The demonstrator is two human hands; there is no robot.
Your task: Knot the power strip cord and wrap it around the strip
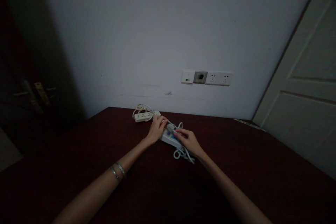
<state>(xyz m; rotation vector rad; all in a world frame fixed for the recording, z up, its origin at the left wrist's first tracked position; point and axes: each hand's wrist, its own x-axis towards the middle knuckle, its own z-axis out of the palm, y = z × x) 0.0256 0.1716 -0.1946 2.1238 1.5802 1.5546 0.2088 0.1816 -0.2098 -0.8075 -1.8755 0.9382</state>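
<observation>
A white power strip (170, 141) with blue markings lies at an angle on the dark red table, its white cord (181, 153) looped around its right end. My left hand (156, 128) is closed at the far left end of this strip, its fingers curled over it. Fingers of my right hand (189, 140) pinch a grey plug (171, 128) just above the strip's sockets. Whether the plug's pins sit in a socket is too dark and small to tell. Behind my left hand rests a second, cream power strip (143, 117) with its cord bundled on top.
The dark red tabletop (126, 189) reaches back to a pale wall (147, 42). Wall sockets (218, 78) and a switch (200, 77) sit above its back edge. A white door (307, 80) stands at the right, a dark door with a brass handle (42, 92) at the left.
</observation>
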